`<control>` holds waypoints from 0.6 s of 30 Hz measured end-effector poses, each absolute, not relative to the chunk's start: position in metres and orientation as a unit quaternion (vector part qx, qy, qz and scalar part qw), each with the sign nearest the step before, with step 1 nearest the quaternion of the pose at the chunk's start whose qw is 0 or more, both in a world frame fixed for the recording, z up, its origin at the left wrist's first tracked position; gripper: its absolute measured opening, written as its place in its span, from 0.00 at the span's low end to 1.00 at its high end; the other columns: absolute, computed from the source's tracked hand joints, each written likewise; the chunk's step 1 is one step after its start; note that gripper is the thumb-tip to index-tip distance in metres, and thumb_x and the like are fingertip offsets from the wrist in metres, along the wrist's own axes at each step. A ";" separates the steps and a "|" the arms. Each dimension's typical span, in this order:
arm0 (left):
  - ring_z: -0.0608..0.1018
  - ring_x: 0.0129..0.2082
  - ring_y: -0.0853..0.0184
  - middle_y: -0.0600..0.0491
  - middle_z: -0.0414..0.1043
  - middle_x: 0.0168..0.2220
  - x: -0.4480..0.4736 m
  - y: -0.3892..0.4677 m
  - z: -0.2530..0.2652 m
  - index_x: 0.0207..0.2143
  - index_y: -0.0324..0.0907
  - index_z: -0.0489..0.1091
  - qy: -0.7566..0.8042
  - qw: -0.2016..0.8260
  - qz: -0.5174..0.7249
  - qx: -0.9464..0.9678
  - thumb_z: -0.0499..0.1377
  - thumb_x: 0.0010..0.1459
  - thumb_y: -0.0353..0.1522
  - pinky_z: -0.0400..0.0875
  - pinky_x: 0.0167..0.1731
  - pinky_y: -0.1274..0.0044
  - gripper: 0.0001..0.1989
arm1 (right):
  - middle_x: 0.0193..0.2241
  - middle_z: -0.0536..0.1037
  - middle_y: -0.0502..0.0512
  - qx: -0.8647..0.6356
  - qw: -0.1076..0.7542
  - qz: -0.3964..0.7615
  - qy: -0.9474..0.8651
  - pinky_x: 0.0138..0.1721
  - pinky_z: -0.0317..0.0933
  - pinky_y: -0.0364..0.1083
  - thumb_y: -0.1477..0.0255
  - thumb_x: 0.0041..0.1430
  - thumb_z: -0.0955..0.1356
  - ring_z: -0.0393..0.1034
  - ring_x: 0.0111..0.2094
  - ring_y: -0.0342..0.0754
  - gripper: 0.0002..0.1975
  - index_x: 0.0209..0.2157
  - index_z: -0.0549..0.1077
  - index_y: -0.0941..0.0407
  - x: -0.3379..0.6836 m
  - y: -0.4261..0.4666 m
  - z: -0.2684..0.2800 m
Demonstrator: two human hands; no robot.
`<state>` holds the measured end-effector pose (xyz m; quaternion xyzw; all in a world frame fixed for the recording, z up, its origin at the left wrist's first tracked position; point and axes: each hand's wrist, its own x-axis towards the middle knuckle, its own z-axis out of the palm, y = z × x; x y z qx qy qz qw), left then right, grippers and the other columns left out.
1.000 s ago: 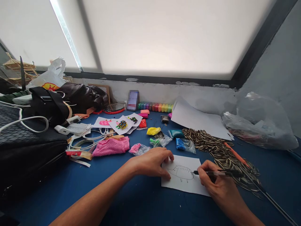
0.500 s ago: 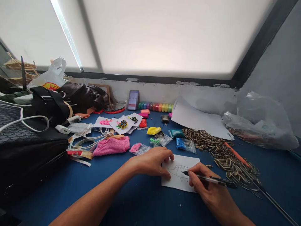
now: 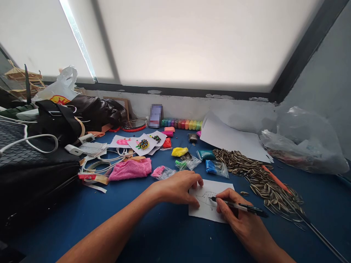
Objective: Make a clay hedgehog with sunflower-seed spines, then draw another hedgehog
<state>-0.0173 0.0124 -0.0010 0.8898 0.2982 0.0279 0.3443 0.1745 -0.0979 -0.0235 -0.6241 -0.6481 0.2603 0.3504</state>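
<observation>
A small white sheet of paper (image 3: 201, 212) lies on the blue table in front of me, with a line drawing of an animal (image 3: 205, 199) in black ink. My left hand (image 3: 179, 188) rests at the sheet's left edge, fingers spread and touching the paper, holding nothing. In my right hand (image 3: 238, 212) is a black pen (image 3: 248, 207), pinched between thumb and fingers, its tip at the body of the drawing. My right fingers hide the drawing's right part.
Sunflower seeds (image 3: 255, 175) are heaped at the right, an orange stick (image 3: 276, 179) on them. Bagged clay, blue (image 3: 211, 167) and yellow (image 3: 179, 151), lies beyond the paper. Left are a pink cloth (image 3: 130, 170), white cables and decorated cards (image 3: 142, 144). A plastic bag (image 3: 307, 146) sits far right.
My right hand and the pen have shifted slightly left across the drawing. The left hand has stayed in place on the paper.
</observation>
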 end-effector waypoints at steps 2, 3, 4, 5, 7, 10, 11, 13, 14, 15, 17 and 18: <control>0.70 0.45 0.62 0.54 0.69 0.40 -0.018 0.012 -0.002 0.46 0.45 0.67 0.297 0.344 0.030 0.890 0.67 0.46 0.35 0.63 0.41 0.77 0.23 | 0.20 0.72 0.48 -0.626 0.349 0.253 -0.650 0.19 0.59 0.41 0.60 0.60 0.62 0.66 0.20 0.44 0.12 0.30 0.70 0.52 0.175 -0.097 -0.023; 0.70 0.44 0.63 0.54 0.69 0.40 -0.018 0.012 -0.002 0.46 0.45 0.67 0.296 0.343 0.031 0.891 0.67 0.46 0.35 0.64 0.41 0.77 0.23 | 0.20 0.71 0.47 -0.627 0.348 0.248 -0.651 0.19 0.59 0.41 0.60 0.61 0.62 0.65 0.19 0.44 0.12 0.30 0.70 0.52 0.175 -0.097 -0.023; 0.70 0.44 0.63 0.54 0.68 0.40 -0.017 0.013 -0.003 0.46 0.45 0.67 0.296 0.342 0.031 0.891 0.67 0.46 0.35 0.64 0.41 0.77 0.23 | 0.19 0.70 0.47 -0.628 0.346 0.244 -0.654 0.18 0.58 0.41 0.61 0.61 0.62 0.65 0.19 0.44 0.12 0.29 0.69 0.52 0.175 -0.096 -0.023; 0.70 0.44 0.63 0.54 0.68 0.41 -0.017 0.013 -0.003 0.46 0.45 0.67 0.296 0.341 0.031 0.892 0.67 0.46 0.35 0.64 0.41 0.77 0.24 | 0.19 0.70 0.47 -0.628 0.345 0.239 -0.655 0.19 0.58 0.41 0.61 0.61 0.62 0.64 0.19 0.44 0.12 0.29 0.69 0.52 0.175 -0.096 -0.023; 0.70 0.44 0.63 0.54 0.68 0.41 -0.017 0.013 -0.004 0.46 0.45 0.66 0.295 0.339 0.030 0.893 0.68 0.46 0.35 0.64 0.41 0.77 0.24 | 0.19 0.70 0.47 -0.630 0.343 0.227 -0.659 0.19 0.58 0.41 0.61 0.61 0.62 0.64 0.20 0.44 0.12 0.28 0.69 0.52 0.174 -0.096 -0.023; 0.71 0.43 0.63 0.54 0.68 0.40 -0.017 0.014 -0.004 0.46 0.44 0.66 0.292 0.339 0.031 0.894 0.68 0.46 0.36 0.63 0.40 0.77 0.24 | 0.19 0.69 0.47 -0.634 0.343 0.216 -0.659 0.19 0.58 0.41 0.62 0.61 0.62 0.63 0.19 0.44 0.13 0.27 0.69 0.52 0.174 -0.096 -0.022; 0.71 0.43 0.63 0.54 0.68 0.40 -0.017 0.014 -0.004 0.46 0.44 0.66 0.292 0.340 0.031 0.893 0.68 0.46 0.36 0.63 0.40 0.77 0.24 | 0.19 0.69 0.47 -0.632 0.343 0.219 -0.659 0.19 0.57 0.41 0.62 0.61 0.62 0.63 0.19 0.44 0.13 0.27 0.69 0.52 0.174 -0.096 -0.022; 0.71 0.43 0.63 0.54 0.68 0.40 -0.018 0.013 -0.003 0.46 0.45 0.66 0.295 0.341 0.030 0.892 0.68 0.46 0.36 0.63 0.39 0.77 0.24 | 0.20 0.69 0.48 -0.624 0.343 0.237 -0.661 0.19 0.57 0.41 0.61 0.61 0.61 0.63 0.19 0.43 0.13 0.27 0.69 0.52 0.173 -0.096 -0.021; 0.71 0.43 0.63 0.54 0.68 0.40 -0.018 0.013 -0.002 0.46 0.45 0.67 0.296 0.342 0.029 0.891 0.68 0.46 0.36 0.64 0.39 0.77 0.24 | 0.20 0.70 0.48 -0.620 0.345 0.246 -0.661 0.19 0.57 0.41 0.61 0.61 0.61 0.63 0.19 0.43 0.13 0.27 0.69 0.52 0.173 -0.096 -0.020; 0.71 0.43 0.63 0.54 0.68 0.41 -0.017 0.013 -0.002 0.46 0.45 0.67 0.298 0.342 0.029 0.891 0.68 0.46 0.36 0.64 0.39 0.77 0.24 | 0.20 0.70 0.48 -0.616 0.346 0.252 -0.661 0.19 0.57 0.41 0.61 0.61 0.61 0.63 0.20 0.43 0.13 0.27 0.69 0.52 0.173 -0.097 -0.020; 0.71 0.43 0.63 0.54 0.68 0.40 -0.017 0.013 -0.002 0.46 0.45 0.67 0.298 0.343 0.029 0.890 0.68 0.46 0.36 0.64 0.39 0.77 0.24 | 0.20 0.70 0.48 -0.615 0.347 0.256 -0.660 0.19 0.58 0.41 0.61 0.61 0.61 0.63 0.20 0.44 0.13 0.28 0.69 0.53 0.173 -0.097 -0.019; 0.71 0.43 0.63 0.54 0.68 0.40 -0.017 0.013 -0.002 0.46 0.45 0.67 0.298 0.344 0.029 0.890 0.68 0.46 0.36 0.64 0.39 0.77 0.24 | 0.20 0.70 0.48 -0.616 0.346 0.254 -0.661 0.19 0.58 0.41 0.61 0.61 0.61 0.63 0.20 0.44 0.13 0.28 0.69 0.53 0.173 -0.097 -0.019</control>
